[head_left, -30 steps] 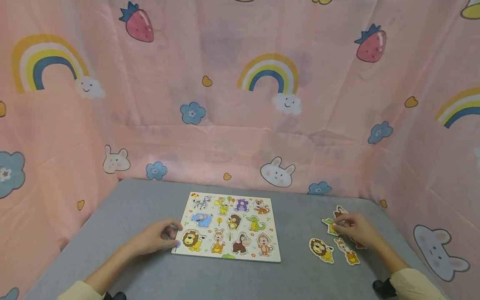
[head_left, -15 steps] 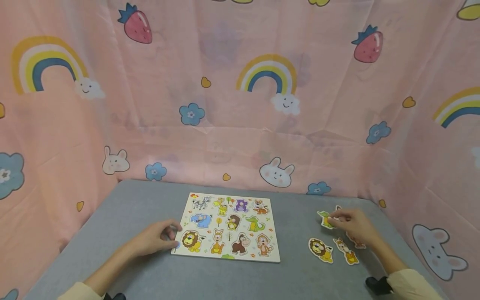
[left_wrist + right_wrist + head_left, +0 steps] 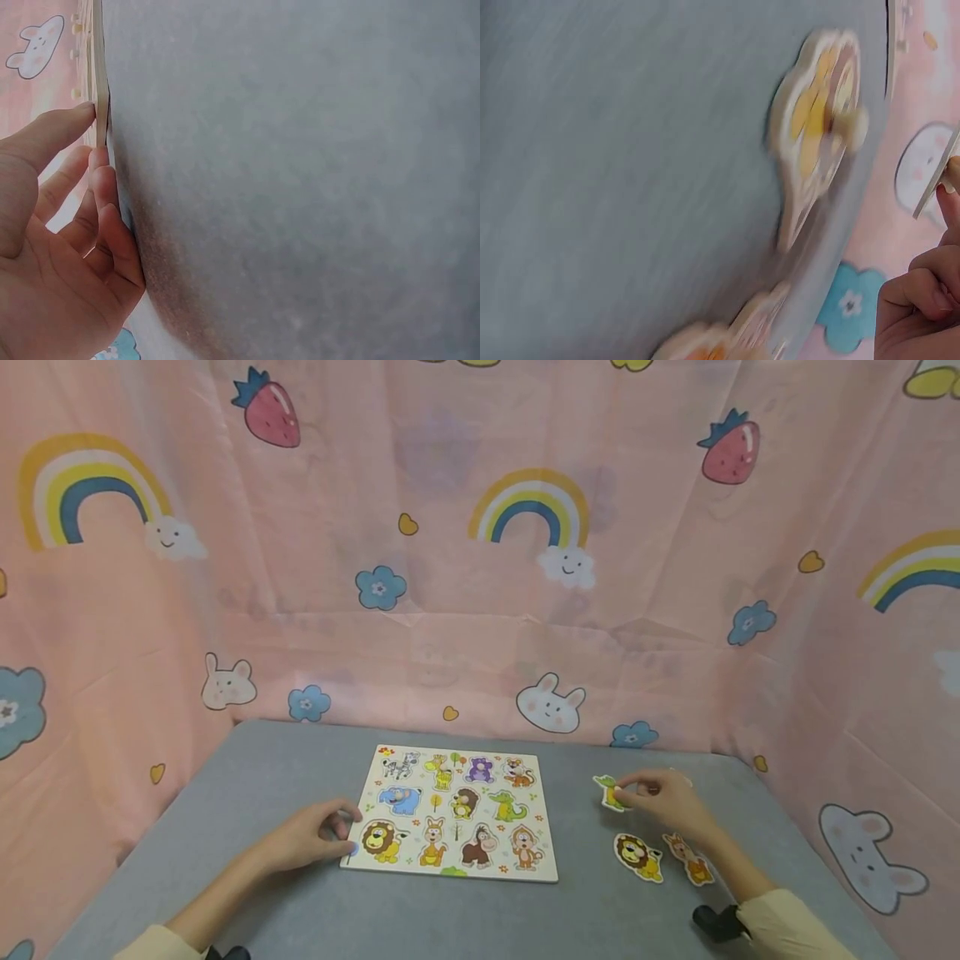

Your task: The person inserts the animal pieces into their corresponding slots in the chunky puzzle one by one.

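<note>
One crocodile puzzle piece point(image 3: 608, 792), right of puzzle board point(image 3: 548, 860), pinched in fingers of right hand point(image 3: 660, 797) | left hand point(image 3: 311, 835) fingers clamped on board's left edge | step: likely transfer | next: probably align over printed crocodile point(image 3: 510, 807)

Green crocodile piece point(image 3: 609, 794) in the right fingers point(image 3: 639, 777) now farther left, nearer the puzzle board point(image 3: 547, 870)

Green crocodile piece point(image 3: 610, 795) between fingers point(image 3: 637, 777)
</note>
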Tool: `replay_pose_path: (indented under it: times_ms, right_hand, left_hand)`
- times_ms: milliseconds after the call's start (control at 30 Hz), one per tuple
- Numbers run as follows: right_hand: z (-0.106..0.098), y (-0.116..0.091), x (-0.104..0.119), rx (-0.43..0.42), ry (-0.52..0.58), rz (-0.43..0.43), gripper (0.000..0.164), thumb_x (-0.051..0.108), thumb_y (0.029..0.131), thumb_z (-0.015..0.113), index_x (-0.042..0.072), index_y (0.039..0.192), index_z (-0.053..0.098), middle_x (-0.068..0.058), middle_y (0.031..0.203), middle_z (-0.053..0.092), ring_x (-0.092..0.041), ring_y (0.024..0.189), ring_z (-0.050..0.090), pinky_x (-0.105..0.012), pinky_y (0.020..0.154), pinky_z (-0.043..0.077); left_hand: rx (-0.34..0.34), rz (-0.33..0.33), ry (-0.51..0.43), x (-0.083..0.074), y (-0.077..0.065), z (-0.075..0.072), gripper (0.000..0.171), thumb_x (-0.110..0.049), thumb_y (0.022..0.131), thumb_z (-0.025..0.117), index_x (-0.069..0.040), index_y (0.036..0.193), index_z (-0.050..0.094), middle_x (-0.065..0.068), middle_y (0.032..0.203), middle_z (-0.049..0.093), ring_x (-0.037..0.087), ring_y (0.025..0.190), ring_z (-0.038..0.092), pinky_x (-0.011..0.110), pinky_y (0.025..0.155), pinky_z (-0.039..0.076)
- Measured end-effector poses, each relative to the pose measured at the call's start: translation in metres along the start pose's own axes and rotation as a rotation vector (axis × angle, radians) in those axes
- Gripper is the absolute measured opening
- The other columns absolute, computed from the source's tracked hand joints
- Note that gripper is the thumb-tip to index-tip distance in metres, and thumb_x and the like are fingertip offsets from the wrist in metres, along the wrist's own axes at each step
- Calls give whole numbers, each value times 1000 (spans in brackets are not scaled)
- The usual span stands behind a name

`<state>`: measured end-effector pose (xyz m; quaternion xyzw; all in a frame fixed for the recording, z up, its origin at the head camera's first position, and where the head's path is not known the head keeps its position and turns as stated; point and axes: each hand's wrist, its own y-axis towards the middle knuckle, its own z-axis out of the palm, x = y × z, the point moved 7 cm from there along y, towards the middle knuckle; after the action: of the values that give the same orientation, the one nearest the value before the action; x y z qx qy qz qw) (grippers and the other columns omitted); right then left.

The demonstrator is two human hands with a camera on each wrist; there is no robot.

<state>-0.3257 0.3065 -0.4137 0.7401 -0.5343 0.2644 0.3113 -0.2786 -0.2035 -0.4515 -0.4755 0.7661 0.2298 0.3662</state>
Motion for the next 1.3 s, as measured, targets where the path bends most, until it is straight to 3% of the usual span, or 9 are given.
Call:
replay_pose_path:
  times_ms: [200,333,667,1300]
  right_hand:
    - [19,10,14,29,88,-121,14,16,91,79,4,99,76,5,60,41,-6,53,34,-28,50,35]
    - [29,16,23,31,77,-182,11,16,90,80,7,97,77,6,59,42,-6,52,34,-27,50,35]
    - [58,30,39,99,88,-147,13,22,91,80,12,97,77,3,60,45,-8,54,35,-26,52,32]
    - [94,46,65,167,101,-210,10,16,91,79,8,96,77,5,60,43,-6,53,34,-24,50,30]
  left_hand:
    - [1,10,-5,0,1,-1,35,-12,88,80,-4,115,61,1,86,56,14,64,52,27,60,43]
    - [3,4,-8,1,1,-2,35,-12,88,80,-4,116,61,1,86,56,16,65,53,27,60,43]
    - [8,7,-7,2,1,-1,35,-13,87,81,-4,116,61,2,86,57,16,65,53,27,60,43]
    - [6,19,-3,4,1,0,35,-13,88,80,-4,116,61,2,86,56,14,64,52,27,59,43]
